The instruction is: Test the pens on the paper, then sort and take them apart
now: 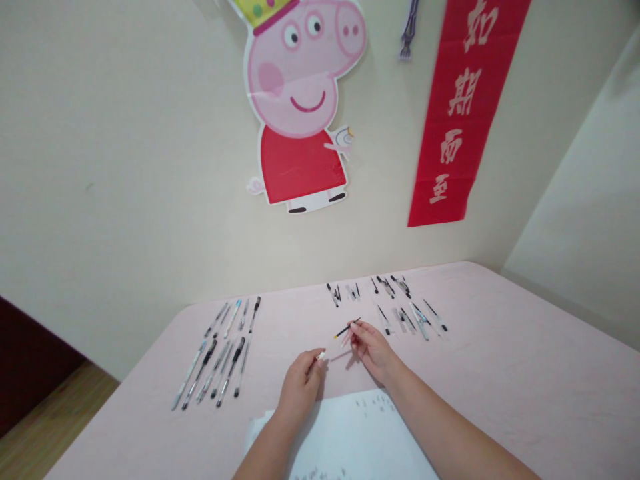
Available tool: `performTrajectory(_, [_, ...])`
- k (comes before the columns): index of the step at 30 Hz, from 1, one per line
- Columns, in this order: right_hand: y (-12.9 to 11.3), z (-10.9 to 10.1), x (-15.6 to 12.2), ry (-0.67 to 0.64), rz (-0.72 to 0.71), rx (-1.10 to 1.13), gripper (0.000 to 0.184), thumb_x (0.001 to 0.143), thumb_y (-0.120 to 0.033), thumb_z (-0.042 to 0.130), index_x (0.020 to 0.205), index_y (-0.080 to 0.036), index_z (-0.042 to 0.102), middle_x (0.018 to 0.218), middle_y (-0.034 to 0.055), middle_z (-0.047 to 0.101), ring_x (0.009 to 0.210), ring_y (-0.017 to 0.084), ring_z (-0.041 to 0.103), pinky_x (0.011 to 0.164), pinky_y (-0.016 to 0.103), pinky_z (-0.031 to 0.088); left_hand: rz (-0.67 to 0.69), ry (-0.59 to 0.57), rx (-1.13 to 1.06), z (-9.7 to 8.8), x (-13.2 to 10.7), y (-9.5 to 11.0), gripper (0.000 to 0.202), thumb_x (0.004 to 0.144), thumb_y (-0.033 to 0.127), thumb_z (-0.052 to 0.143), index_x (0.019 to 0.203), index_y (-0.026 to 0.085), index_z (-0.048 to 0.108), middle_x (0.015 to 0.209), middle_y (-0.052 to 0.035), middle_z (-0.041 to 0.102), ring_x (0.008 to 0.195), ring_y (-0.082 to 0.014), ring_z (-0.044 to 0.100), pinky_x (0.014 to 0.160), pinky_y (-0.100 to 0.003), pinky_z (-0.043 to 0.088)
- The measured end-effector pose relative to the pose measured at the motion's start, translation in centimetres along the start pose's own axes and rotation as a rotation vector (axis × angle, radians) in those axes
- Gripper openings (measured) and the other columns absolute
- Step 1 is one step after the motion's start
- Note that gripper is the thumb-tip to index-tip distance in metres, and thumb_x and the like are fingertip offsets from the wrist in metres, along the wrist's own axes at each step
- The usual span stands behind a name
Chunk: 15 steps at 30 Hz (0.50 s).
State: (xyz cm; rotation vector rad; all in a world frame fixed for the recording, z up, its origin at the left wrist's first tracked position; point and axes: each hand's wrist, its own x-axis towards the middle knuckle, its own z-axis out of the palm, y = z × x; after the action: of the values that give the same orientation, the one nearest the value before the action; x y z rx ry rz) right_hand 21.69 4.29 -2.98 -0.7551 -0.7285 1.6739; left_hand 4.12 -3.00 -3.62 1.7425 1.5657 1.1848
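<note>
My right hand (pixel 373 350) is closed in a pinch on a thin dark pen refill (pixel 343 331) with a yellow end, held above the table and pointing left. A pale, narrow piece (pixel 345 342) shows under its fingers; I cannot tell what it is. Just to the left, my left hand (pixel 300 379) is closed around a small whitish piece (pixel 321 355), mostly hidden by the fingers. The two hands are apart. Beneath the forearms lie white paper sheets (pixel 360 433) with handwriting.
Two rows of whole pens, among them a black-capped pen (pixel 231 371), lie on the left of the pink tabletop (pixel 525 373). Pen parts in small groups, including a light-blue barrel (pixel 419 320), lie at the back right. Behind stands a wall (pixel 150 167) with a pig cutout (pixel 303 160).
</note>
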Motion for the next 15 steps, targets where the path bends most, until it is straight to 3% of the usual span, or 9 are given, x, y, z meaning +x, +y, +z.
performTrajectory(8, [0.2,0.5,-0.5,-0.077,0.059,-0.093,0.031,0.059,-0.038,0.081,0.066,-0.015,0.061,0.055,-0.0028,0.058,0.048,0.007,0.048,0.045,0.018,0.039,0.023,0.087,0.006,0.3,0.2,-1.1,0.037,0.086,0.032,0.043,0.117,0.017,0.058,0.100,-0.0090,0.064,0.094,-0.0194,0.058,0.088,-0.038,0.046])
performTrajectory(15, [1.3,1.5,-1.6,-0.226,0.096,-0.252,0.035,0.058,-0.041,0.079,0.071,-0.015,0.060,0.055,-0.0003,0.063,0.049,0.011,0.056,0.047,0.021,0.040,0.009,0.049,-0.022,0.3,0.0,-0.5,0.042,0.086,0.036,0.045,0.125,0.020,0.051,0.104,-0.0077,0.059,0.099,-0.0186,0.056,0.091,-0.037,0.044])
